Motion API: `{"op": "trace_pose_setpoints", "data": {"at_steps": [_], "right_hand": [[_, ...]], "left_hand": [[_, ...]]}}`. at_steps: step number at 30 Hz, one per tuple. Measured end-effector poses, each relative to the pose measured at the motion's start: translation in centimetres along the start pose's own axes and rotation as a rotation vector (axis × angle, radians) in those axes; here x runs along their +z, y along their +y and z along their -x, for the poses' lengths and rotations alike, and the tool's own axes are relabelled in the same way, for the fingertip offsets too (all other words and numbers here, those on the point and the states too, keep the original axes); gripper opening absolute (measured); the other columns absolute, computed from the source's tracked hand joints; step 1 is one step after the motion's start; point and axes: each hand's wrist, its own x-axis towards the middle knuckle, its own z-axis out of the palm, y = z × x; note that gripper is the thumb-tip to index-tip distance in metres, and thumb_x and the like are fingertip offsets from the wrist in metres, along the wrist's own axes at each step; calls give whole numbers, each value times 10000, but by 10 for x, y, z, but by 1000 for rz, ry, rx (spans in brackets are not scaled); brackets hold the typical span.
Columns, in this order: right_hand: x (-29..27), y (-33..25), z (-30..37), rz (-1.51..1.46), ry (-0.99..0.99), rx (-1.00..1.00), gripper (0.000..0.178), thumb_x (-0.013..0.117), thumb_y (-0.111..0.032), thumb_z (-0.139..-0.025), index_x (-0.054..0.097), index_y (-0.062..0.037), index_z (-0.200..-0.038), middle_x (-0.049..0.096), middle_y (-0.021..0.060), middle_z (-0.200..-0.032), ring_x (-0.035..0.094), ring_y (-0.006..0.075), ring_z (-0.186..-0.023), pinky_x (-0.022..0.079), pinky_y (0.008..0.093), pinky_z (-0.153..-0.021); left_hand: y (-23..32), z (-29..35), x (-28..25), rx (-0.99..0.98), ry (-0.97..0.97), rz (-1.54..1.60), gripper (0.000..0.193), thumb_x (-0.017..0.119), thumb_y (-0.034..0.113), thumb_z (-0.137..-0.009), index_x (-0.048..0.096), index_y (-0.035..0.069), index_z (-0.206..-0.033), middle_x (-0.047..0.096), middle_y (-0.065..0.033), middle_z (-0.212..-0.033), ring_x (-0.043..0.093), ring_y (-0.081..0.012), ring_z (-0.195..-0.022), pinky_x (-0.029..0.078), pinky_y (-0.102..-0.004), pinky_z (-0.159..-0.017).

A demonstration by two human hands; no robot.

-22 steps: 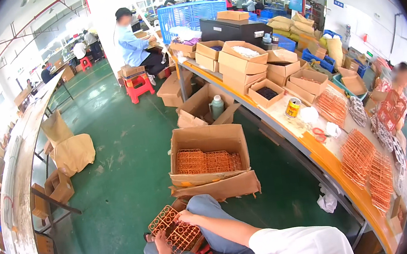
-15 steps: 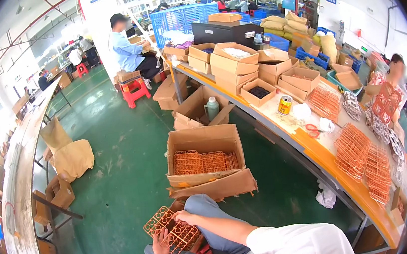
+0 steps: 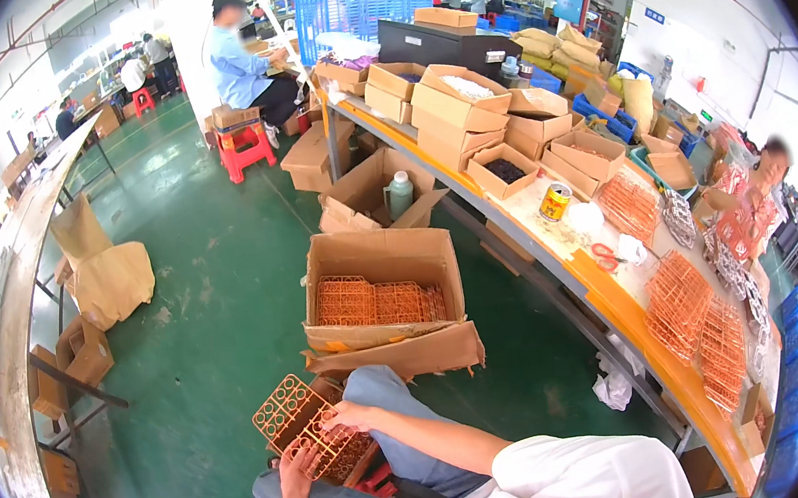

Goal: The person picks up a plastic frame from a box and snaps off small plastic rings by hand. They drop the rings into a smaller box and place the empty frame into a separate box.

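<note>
Both hands hold an orange lattice frame [image 3: 286,406] over the lap, on the near-left side of the open carton [image 3: 384,251].
The left hand [image 3: 296,472] pinches the frame's near-left long edge; the right hand's [image 3: 348,416] fingers touch the opposite side, but whether they pinch cannot be told. Its long axis slants from far left to near right, the far end pointing left of the carton. Similar orange frames [image 3: 343,302] lie inside the carton; a green flask [image 3: 400,196] stands beyond it.
</note>
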Motion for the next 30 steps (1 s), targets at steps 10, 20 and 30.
{"op": "trace_pose_setpoints", "data": {"at_steps": [10, 20, 30], "right_hand": [[-7, 7, -16, 269, 175, -190, 178, 626, -51, -765, 523, -4, -903, 598, 97, -840, 622, 180, -669, 556, 309, -552], [-11, 20, -36, 371, 264, -120, 178, 608, -77, -760, 498, 6, -873, 566, 82, -749, 608, 170, -627, 511, 298, -510], [-11, 10, -15, 203, -14, -55, 189, 625, -81, -774, 593, 4, -940, 625, 92, -871, 623, 164, -749, 544, 292, -627]], "left_hand": [[-42, -30, -13, 142, 350, -239, 149, 655, -9, -724, 542, 17, -819, 587, -58, -682, 576, -136, -534, 500, -225, -473], [-43, -31, -5, 204, 454, -166, 102, 642, 20, -749, 592, 4, -837, 602, -50, -725, 568, -105, -579, 467, -204, -465], [-34, -26, -5, 31, 321, -215, 227, 671, 248, -746, 526, 74, -769, 471, 28, -603, 488, -103, -522, 499, -258, -527]]}}
